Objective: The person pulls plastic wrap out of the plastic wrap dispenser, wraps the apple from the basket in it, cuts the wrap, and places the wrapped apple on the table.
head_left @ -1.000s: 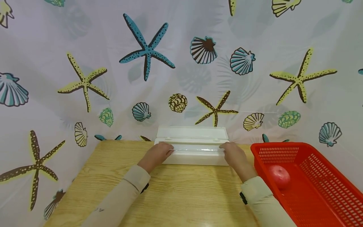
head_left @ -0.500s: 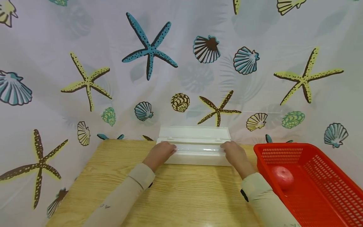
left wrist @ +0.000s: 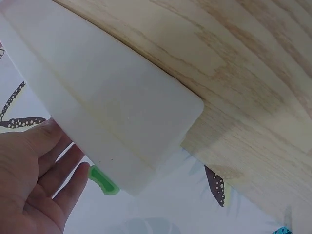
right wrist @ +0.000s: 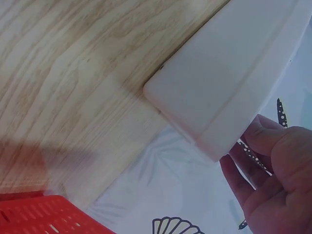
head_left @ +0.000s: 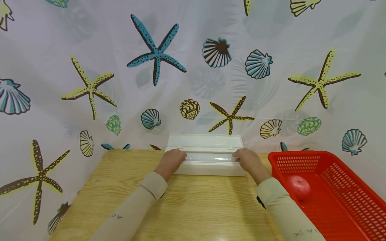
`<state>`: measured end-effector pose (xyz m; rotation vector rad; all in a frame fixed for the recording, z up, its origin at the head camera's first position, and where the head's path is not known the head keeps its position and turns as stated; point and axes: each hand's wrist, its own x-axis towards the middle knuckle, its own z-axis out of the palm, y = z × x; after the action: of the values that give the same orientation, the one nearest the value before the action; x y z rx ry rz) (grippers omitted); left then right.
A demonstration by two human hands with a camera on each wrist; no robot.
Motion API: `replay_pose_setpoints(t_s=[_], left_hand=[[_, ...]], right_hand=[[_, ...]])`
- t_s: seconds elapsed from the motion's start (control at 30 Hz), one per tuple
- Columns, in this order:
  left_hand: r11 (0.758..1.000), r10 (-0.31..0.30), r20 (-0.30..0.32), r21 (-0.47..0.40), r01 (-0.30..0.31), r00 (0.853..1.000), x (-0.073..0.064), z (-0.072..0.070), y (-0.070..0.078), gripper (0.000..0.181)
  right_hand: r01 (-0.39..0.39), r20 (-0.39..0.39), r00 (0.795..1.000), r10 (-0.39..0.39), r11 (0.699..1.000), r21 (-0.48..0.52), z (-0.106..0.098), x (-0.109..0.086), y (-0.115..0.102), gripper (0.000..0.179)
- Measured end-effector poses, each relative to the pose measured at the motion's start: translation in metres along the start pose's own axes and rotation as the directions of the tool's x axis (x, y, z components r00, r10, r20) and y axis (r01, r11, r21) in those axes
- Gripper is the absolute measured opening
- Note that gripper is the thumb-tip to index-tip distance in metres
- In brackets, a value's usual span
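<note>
A long white cling film dispenser (head_left: 209,169) sits at the back of the table, its lid (head_left: 205,140) raised. Inside lies a shiny roll of clear cling film (head_left: 209,157). My left hand (head_left: 172,162) reaches over the dispenser's left end, thumb and fingers curled at that end of the film. At the other end my right hand (head_left: 248,160) does likewise. Both wrist views show the fingers bent at the top edge, with the tips partly hidden behind the white wall (left wrist: 112,87). A green slider (left wrist: 103,180) shows by my left fingertips.
A red plastic basket (head_left: 328,157) stands on the right, holding a round pinkish-red fruit (head_left: 298,187). Its rim also shows in the right wrist view. Behind the wooden table (head_left: 205,207) hangs a white curtain (head_left: 193,83) printed with starfish and shells.
The hands stay at the two ends of the dispenser, with only slight shifts of the fingers and left wrist. The head view sways a little sideways and back.
</note>
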<state>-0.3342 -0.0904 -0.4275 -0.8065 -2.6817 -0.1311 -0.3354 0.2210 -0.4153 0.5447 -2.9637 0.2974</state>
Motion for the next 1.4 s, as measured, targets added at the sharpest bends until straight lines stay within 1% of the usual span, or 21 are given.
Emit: replay_pose_setpoints(t_s=[0.07,0.17,0.27,0.33,0.47,0.53,0.6,0.7,0.87,0.97,1.1,1.17,1.27,1.4], left_hand=[[1.000,-0.007,0.001,0.003,0.007,1.000,0.000,0.001,0.000,0.006],[0.999,-0.034,0.022,-0.013,0.034,0.999,0.001,0.002,0.000,0.003],[0.997,-0.062,0.049,-0.039,0.063,0.997,0.002,0.004,-0.001,0.005],[0.996,-0.068,0.058,-0.059,0.072,0.996,0.002,0.005,-0.002,0.007],[0.995,-0.073,0.078,-0.068,0.079,0.994,0.005,0.008,-0.002,0.014],[0.995,-0.072,0.080,-0.066,0.078,0.994,0.006,0.009,-0.002,0.016],[0.995,-0.072,0.077,-0.065,0.077,0.994,0.006,0.009,-0.003,0.017],[0.996,-0.070,0.065,-0.049,0.074,0.995,0.006,0.011,-0.003,0.014],[0.998,-0.065,0.032,-0.004,0.065,0.997,0.004,0.015,-0.005,0.011],[0.998,-0.058,0.002,-0.005,0.058,0.998,0.003,0.017,-0.006,0.010],[0.998,-0.052,-0.021,-0.029,0.051,0.998,0.002,0.015,-0.006,0.009],[0.998,-0.048,-0.019,-0.037,0.047,0.999,0.001,0.014,-0.005,0.009],[0.998,-0.044,-0.017,-0.043,0.043,0.999,0.001,0.013,-0.003,0.011],[0.998,-0.033,-0.010,-0.052,0.033,0.999,0.001,0.015,-0.002,0.018]], right_hand=[[0.013,0.008,1.000,-0.013,1.000,0.001,-0.001,0.000,0.000,0.025],[0.031,0.017,0.999,-0.031,1.000,0.003,-0.002,0.000,0.000,0.026],[0.044,0.028,0.999,-0.044,0.999,-0.005,-0.002,-0.001,0.001,0.026],[0.055,0.029,0.998,-0.054,0.998,-0.019,-0.001,0.000,0.002,0.026],[0.089,-0.001,0.996,-0.089,0.995,-0.041,0.001,0.000,0.005,0.022],[0.098,-0.025,0.995,-0.099,0.994,-0.042,0.002,0.001,0.007,0.013],[0.106,-0.051,0.993,-0.108,0.994,-0.040,0.004,0.000,0.009,0.007],[0.114,-0.072,0.991,-0.116,0.993,-0.033,0.007,0.000,0.010,0.011],[0.200,-0.114,0.972,-0.205,0.978,-0.053,0.009,0.000,0.010,0.008],[0.227,-0.134,0.962,-0.237,0.970,-0.087,0.012,0.000,0.011,0.007],[0.206,-0.146,0.964,-0.223,0.970,-0.128,0.017,0.001,0.013,0.005],[0.191,-0.159,0.964,-0.214,0.970,-0.149,0.020,0.002,0.013,0.006],[0.164,-0.200,0.959,-0.200,0.969,-0.184,0.023,0.003,0.012,0.006],[0.122,-0.257,0.951,-0.170,0.974,-0.193,0.025,0.004,0.010,0.006]])
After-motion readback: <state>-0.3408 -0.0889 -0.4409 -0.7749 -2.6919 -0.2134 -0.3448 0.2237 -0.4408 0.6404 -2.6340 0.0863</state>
